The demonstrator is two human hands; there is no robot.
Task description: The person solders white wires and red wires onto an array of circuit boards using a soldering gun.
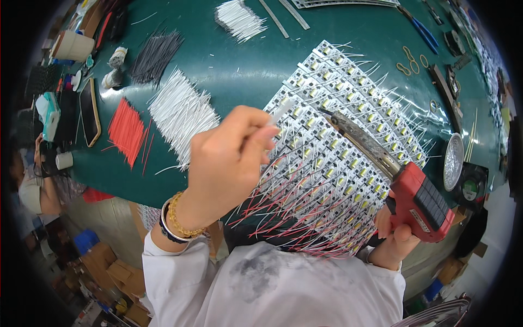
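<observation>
My left hand [231, 155] is closed in a pinch over the left side of a large panel of small circuit boards [362, 117]. From its fingertips sticks a short whitish piece [280, 113], blurred, its kind not clear. My right hand [397, 240] wraps round the handle of a red soldering gun [419, 201]. The gun's long metal barrel points up and left across the panel, its dark tip above the boards, near the whitish piece. Rows of yellowish parts cover the panel. White, black and red wires [272, 210] stick out along its near left side.
White wires [180, 114], red wires [128, 131] and black wires [158, 54] lie in piles at left, beside a phone [89, 111]. Another white bundle [239, 20] lies farther back. At right are blue-handled pliers [425, 35], a round metal dish [453, 162] and a small fan [471, 185].
</observation>
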